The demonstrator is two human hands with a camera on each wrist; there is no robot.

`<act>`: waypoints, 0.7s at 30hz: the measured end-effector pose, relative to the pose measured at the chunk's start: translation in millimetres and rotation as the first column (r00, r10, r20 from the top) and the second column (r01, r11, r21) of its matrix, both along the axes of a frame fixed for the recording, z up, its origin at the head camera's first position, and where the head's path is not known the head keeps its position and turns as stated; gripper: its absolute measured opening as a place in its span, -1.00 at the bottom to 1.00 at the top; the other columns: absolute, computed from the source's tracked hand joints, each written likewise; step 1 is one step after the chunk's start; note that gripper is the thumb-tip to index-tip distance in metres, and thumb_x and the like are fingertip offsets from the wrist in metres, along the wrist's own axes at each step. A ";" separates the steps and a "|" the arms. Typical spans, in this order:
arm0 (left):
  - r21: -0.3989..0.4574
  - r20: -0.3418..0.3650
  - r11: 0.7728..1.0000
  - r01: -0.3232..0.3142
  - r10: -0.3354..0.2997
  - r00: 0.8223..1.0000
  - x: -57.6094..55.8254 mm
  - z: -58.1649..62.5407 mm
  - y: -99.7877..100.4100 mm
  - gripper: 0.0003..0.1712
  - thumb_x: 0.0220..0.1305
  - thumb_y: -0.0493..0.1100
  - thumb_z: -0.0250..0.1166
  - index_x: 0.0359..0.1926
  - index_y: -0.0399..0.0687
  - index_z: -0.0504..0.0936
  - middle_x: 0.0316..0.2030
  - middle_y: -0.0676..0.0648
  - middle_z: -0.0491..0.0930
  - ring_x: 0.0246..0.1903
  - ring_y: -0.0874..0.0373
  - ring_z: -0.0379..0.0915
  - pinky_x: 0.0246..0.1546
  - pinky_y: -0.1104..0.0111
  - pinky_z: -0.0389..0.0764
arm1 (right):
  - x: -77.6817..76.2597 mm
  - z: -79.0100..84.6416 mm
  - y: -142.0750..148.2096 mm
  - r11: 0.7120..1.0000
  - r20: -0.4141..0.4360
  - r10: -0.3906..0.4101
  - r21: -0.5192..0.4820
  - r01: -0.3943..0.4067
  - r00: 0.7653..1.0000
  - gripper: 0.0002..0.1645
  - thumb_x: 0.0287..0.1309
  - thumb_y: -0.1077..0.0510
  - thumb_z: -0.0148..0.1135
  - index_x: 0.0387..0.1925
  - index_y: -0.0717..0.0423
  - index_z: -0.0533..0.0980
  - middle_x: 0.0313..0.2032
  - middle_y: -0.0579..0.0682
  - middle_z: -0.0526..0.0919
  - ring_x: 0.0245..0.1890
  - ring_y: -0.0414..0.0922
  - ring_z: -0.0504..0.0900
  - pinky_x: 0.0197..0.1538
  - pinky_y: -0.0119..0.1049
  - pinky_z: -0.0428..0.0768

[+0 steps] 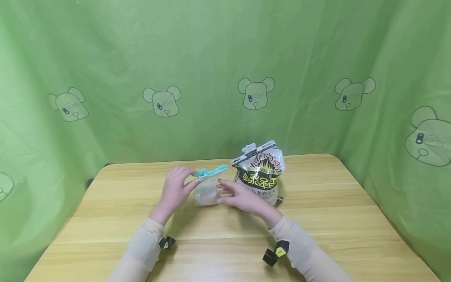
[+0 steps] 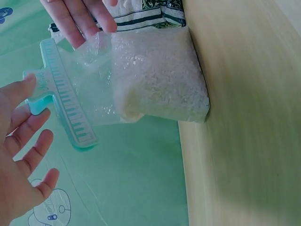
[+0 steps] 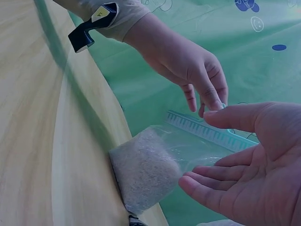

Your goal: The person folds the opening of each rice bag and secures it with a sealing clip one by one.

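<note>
A small clear plastic bag of white rice stands on the table, its top closed by a turquoise bag clip. My left hand pinches the handle of this clip between thumb and index finger; the other fingers spread loosely in the left wrist view. On the bag's other side, my right hand is held with relaxed, slightly bent fingers, the fingertips close to the clear plastic and gripping nothing. Just behind the right hand stands a larger printed rice bag, folded over at the top under a white clip.
The wooden table is light coloured, and its far edge runs behind the bags. Green curtain with bear-head prints hangs at the back and both sides. Each sleeve carries a small black camera mount at the wrist.
</note>
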State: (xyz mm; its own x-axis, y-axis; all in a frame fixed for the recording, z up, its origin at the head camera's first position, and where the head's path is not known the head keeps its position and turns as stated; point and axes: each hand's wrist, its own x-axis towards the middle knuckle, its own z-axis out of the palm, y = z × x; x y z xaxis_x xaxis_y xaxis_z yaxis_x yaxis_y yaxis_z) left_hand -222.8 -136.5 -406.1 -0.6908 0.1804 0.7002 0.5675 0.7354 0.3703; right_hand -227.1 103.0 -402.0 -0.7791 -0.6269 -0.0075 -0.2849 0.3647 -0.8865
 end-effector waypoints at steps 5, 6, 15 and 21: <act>0.014 0.071 1.000 0.007 -0.008 0.997 0.4 0.8 -0.7 -0.67 0.09 -0.09 0.45 -0.12 -0.12 0.67 -0.21 -0.08 0.72 -0.09 -0.02 0.53 0.06 0.00 0.47 | -0.2 2.6 4.3 0.999 0.000 -0.025 0.031 0.024 1.000 -0.06 0.19 -0.05 0.30 0.45 0.21 0.12 0.37 0.19 0.35 0.33 0.16 0.40 0.40 0.10 0.31; 0.013 0.082 1.000 0.010 -0.011 0.997 0.5 0.7 -1.1 -0.65 0.10 -0.08 0.44 -0.10 -0.11 0.67 -0.21 -0.07 0.72 -0.09 -0.02 0.53 0.06 0.00 0.48 | -0.3 3.1 5.7 0.999 -0.002 -0.032 0.038 0.032 0.999 -0.05 0.18 -0.08 0.30 0.45 0.19 0.12 0.37 0.18 0.36 0.33 0.14 0.41 0.40 0.10 0.32; 0.002 0.166 0.999 0.032 -0.032 0.986 -1.8 4.1 -7.4 -0.56 0.17 -0.03 0.39 0.04 -0.10 0.63 -0.12 -0.08 0.70 -0.01 -0.02 0.52 0.14 0.00 0.47 | -2.4 12.0 15.2 0.998 0.004 -0.055 0.016 0.055 0.998 -0.09 0.22 -0.05 0.27 0.45 0.20 0.11 0.36 0.24 0.36 0.33 0.17 0.40 0.40 0.11 0.31; 0.008 0.189 1.000 0.012 -0.013 0.982 -1.8 7.7 -15.8 -0.55 0.21 -0.01 0.36 0.08 -0.10 0.62 -0.10 -0.10 0.70 0.02 -0.04 0.52 0.16 0.01 0.47 | 0.1 15.0 19.8 0.997 0.002 -0.067 0.042 0.067 0.998 -0.08 0.22 -0.10 0.26 0.46 0.15 0.11 0.37 0.19 0.36 0.34 0.14 0.40 0.40 0.08 0.32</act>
State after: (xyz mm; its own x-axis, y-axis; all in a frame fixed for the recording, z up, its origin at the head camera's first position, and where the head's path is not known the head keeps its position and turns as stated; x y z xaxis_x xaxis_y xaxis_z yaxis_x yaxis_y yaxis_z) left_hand -224.6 -152.3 -398.4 -0.8084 0.1853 0.5587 0.4958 0.7259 0.4767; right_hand -227.0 122.8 -387.0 -0.8190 -0.5727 -0.0350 -0.2560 0.4194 -0.8710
